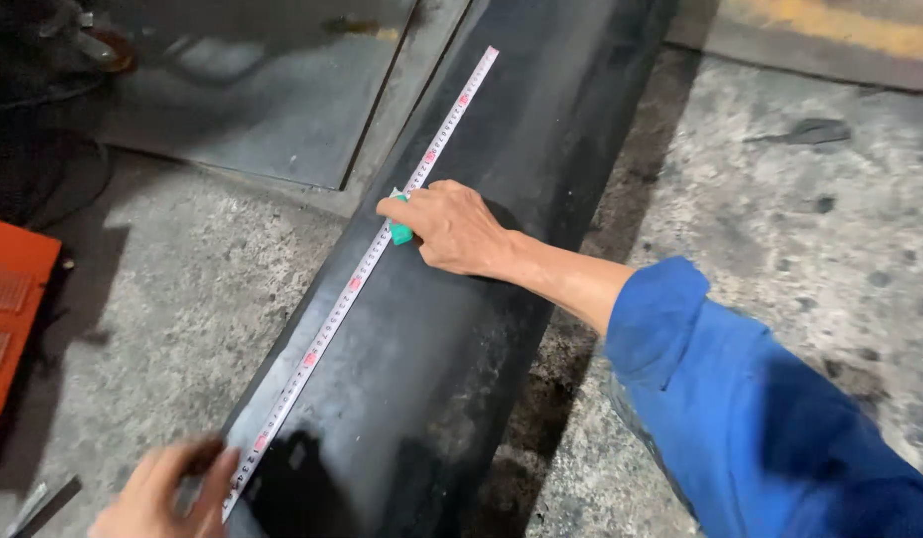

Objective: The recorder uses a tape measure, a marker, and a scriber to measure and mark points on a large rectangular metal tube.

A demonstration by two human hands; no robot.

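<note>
Marking beside tape [362, 269]: marker [400, 232] in right grip [451, 227].

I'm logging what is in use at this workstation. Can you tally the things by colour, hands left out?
White: 1, the tape measure
Green: 1, the small marker in the right hand
Black: 1, the long black strip under the tape
Orange: 1, the orange case at the left edge
Total: 4

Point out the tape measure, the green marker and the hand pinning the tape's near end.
tape measure [334, 311]: head view, on the white blade midway along the black sheet.
green marker [400, 233]: head view, on its tip below the right hand's fingers.
left hand [167, 493]: head view, on its back.
</note>
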